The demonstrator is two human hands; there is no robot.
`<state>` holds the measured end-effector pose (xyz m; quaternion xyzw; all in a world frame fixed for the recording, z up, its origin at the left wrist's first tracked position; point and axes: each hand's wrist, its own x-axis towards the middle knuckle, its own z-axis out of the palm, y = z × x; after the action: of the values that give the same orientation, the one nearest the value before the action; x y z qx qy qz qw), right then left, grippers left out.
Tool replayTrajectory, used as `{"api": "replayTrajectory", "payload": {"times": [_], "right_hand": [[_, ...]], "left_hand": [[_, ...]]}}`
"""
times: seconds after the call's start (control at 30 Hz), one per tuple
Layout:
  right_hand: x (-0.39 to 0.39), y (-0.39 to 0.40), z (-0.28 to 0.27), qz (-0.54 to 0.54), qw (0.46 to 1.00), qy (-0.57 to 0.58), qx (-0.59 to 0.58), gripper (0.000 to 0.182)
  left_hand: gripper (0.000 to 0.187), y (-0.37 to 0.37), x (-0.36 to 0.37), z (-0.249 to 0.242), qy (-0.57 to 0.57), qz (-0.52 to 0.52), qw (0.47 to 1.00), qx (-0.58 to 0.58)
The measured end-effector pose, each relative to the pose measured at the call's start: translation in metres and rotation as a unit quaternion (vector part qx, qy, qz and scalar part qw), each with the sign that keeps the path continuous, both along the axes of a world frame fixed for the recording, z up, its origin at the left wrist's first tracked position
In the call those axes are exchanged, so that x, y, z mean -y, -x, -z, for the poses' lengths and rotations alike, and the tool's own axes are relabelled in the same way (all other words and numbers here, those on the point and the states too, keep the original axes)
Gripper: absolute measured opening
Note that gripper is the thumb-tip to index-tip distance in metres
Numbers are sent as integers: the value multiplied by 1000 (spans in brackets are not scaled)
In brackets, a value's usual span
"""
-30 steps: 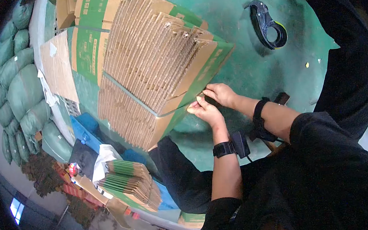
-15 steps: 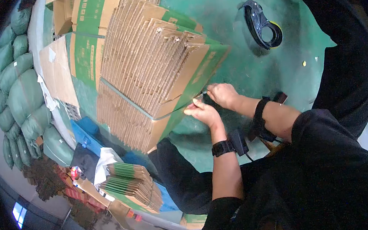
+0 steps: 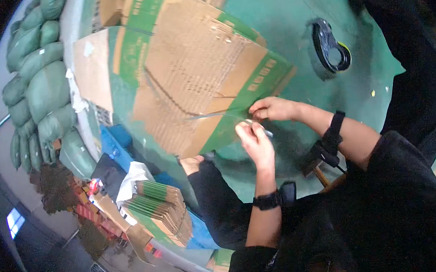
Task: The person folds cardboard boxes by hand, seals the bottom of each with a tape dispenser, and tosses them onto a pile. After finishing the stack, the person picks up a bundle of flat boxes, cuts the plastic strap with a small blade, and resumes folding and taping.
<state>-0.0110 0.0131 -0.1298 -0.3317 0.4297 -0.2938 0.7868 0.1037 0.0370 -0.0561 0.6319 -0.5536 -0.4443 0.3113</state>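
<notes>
A thick stack of flattened cardboard boxes [image 3: 187, 76], brown with green printed panels, stands tilted in front of me. A thin, pale strap [image 3: 208, 115] leads off its near face toward my hands. My left hand [image 3: 256, 145] is closed on this strap, and a short end sticks out beside the fingers. My right hand [image 3: 274, 109] is just above it, by the stack's green edge, with fingers curled together. Whatever lies between its fingertips is hidden. A bare foot [image 3: 192, 164] touches the stack's lower corner.
A black tape dispenser [image 3: 331, 48] lies on the green floor [image 3: 284, 6]. Green sacks [image 3: 48, 88] are piled at the left. A smaller bundle of flattened boxes [image 3: 157, 208] rests lower left, near a blue sheet [image 3: 115, 150]. A wooden-handled tool [image 3: 321, 175] lies by my right forearm.
The strap, tight around the stack before, now hangs slack and lifts off its face. My hands have moved slightly apart, the left one drawing the strap away. The whole view has shifted.
</notes>
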Motion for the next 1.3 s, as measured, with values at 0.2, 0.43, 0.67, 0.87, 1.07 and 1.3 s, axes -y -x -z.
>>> {"api": "replayTrajectory", "payload": {"times": [0.2, 0.43, 0.67, 0.87, 1.07, 1.3], "right_hand": [[25, 6, -36, 59, 985, 138, -80, 35], [24, -1, -56, 48, 989, 80, -118, 39], [32, -19, -37, 97, 972, 114, -181, 46], [41, -7, -143, -3, 963, 263, -61, 44], [-31, 87, -336, 200, 870, 379, 244, 92], [-199, 233, -361, 453, 838, 295, 72, 29]], "left_hand": [[23, -32, 107, -156, 102, -11, 976, -190], [39, -143, 291, -366, 91, 50, 925, -366], [36, -133, 205, -627, 499, 137, 855, -35], [33, -82, 76, -604, 359, 215, 908, 35], [47, 20, 28, -317, 135, 351, 920, 113], [28, 136, -128, -279, 182, 687, 693, 123]]}}
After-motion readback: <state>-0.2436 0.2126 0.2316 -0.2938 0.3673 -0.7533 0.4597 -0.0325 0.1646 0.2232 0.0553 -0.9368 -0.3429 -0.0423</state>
